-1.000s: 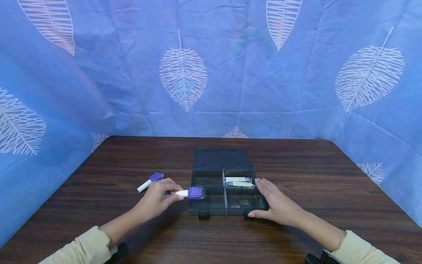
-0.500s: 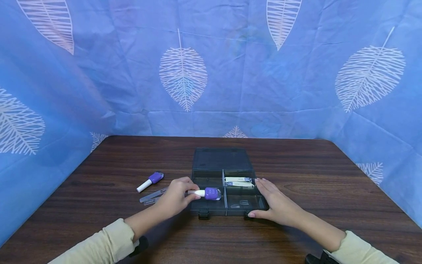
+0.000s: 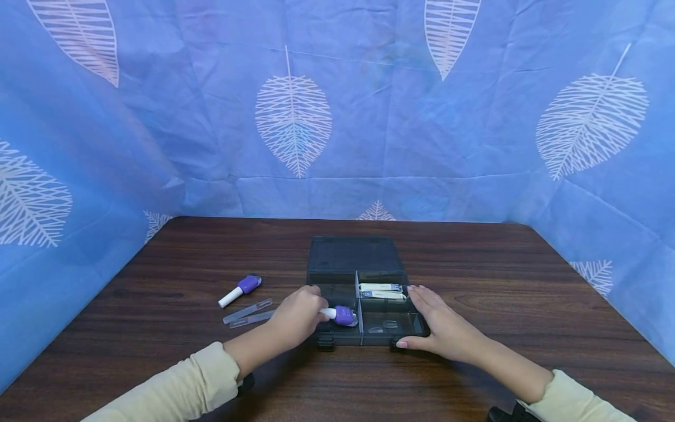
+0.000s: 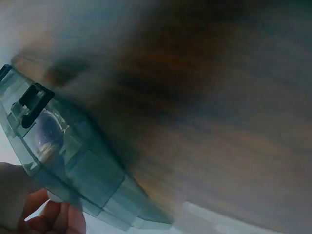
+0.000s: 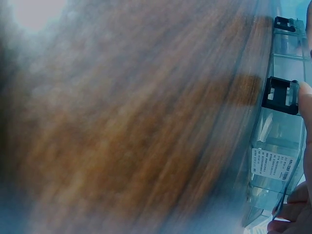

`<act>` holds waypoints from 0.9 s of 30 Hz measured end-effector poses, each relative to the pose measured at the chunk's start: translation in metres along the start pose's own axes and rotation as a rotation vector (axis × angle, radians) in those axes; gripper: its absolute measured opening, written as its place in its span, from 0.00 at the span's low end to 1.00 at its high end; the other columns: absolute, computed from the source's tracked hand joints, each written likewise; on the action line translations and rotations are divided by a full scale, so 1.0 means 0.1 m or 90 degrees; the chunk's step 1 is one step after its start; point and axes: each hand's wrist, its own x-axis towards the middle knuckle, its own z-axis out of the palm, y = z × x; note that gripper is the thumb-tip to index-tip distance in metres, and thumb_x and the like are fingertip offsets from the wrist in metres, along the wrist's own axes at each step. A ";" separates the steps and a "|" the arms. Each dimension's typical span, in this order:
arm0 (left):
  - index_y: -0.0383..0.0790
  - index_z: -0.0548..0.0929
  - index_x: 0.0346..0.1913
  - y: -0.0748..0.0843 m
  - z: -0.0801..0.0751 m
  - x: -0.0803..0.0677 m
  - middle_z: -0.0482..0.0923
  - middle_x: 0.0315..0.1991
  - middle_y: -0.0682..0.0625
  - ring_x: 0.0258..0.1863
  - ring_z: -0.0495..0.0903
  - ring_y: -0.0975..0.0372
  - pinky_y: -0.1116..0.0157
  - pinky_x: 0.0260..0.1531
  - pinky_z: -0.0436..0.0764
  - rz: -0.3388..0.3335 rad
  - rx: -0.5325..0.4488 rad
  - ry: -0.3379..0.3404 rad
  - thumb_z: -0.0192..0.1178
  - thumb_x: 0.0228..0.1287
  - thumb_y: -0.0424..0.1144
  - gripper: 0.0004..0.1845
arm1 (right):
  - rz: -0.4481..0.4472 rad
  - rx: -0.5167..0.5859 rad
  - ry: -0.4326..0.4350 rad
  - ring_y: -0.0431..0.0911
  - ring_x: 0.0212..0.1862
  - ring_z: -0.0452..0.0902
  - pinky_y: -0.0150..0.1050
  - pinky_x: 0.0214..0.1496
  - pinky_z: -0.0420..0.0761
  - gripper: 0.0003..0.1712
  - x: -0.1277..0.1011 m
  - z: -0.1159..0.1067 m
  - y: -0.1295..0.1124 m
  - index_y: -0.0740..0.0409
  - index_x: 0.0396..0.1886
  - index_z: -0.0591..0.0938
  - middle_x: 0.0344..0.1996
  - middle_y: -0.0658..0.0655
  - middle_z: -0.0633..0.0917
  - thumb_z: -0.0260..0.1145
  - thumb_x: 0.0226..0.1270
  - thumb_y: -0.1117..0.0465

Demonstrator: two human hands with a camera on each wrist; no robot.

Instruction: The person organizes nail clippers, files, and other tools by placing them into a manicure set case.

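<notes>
My left hand (image 3: 296, 315) pinches a purple nail polish bottle (image 3: 345, 316) by its white cap. The bottle lies tilted over the front left compartment of a dark see-through divided case (image 3: 340, 339), its rounded end by the middle divider. Through the case wall the purple bottle (image 4: 48, 132) also shows in the left wrist view. On the case's right side rests my right hand (image 3: 445, 325), fingers straight along the edge and thumb at the front latch (image 5: 281, 95). Two white nail clippers (image 3: 384, 295) lie in the back right compartment.
The case's lid (image 3: 352, 254) lies back, away from me. Left of the case, on the dark wood table (image 3: 474, 264), are a second purple nail polish bottle (image 3: 241, 291) and two clear flat strips (image 3: 248, 310). A blue leaf-print cloth (image 3: 369, 117) hangs behind.
My left hand has moved right and lowered the nail polish bottle into the case's left half. The clear strips have come into sight behind it. My right hand has stayed in place.
</notes>
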 end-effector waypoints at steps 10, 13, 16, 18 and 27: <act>0.41 0.86 0.28 0.08 -0.01 0.09 0.83 0.28 0.51 0.30 0.81 0.62 0.67 0.32 0.80 -0.004 0.173 -0.090 0.67 0.55 0.41 0.06 | -0.003 0.003 0.001 0.65 0.69 0.54 0.62 0.63 0.63 0.59 -0.01 0.00 0.00 0.70 0.68 0.59 0.67 0.70 0.62 0.64 0.49 0.31; 0.41 0.86 0.29 0.06 -0.01 0.10 0.82 0.28 0.51 0.30 0.80 0.62 0.66 0.34 0.79 -0.009 0.149 -0.102 0.65 0.56 0.41 0.07 | -0.003 0.006 -0.002 0.65 0.69 0.54 0.63 0.63 0.63 0.59 0.00 0.00 0.00 0.70 0.68 0.59 0.67 0.70 0.62 0.64 0.49 0.31; 0.38 0.87 0.33 0.00 0.00 0.07 0.81 0.28 0.50 0.31 0.80 0.63 0.67 0.36 0.80 -0.006 0.082 -0.066 0.65 0.57 0.41 0.08 | -0.002 0.007 -0.003 0.65 0.69 0.53 0.63 0.63 0.63 0.59 0.00 0.00 0.00 0.70 0.68 0.59 0.67 0.70 0.62 0.64 0.49 0.31; 0.37 0.87 0.34 -0.05 0.00 0.02 0.80 0.29 0.49 0.32 0.79 0.62 0.67 0.35 0.81 0.005 0.033 -0.015 0.65 0.56 0.39 0.09 | -0.001 0.007 -0.003 0.65 0.69 0.53 0.63 0.63 0.63 0.59 0.00 -0.01 0.00 0.70 0.68 0.59 0.67 0.70 0.62 0.64 0.49 0.31; 0.36 0.86 0.35 -0.35 -0.04 -0.19 0.82 0.32 0.50 0.32 0.79 0.63 0.68 0.33 0.82 0.025 -0.045 0.219 0.70 0.48 0.36 0.10 | -0.002 0.005 -0.001 0.65 0.69 0.54 0.63 0.62 0.64 0.59 0.00 -0.02 -0.01 0.70 0.68 0.59 0.67 0.70 0.62 0.65 0.49 0.32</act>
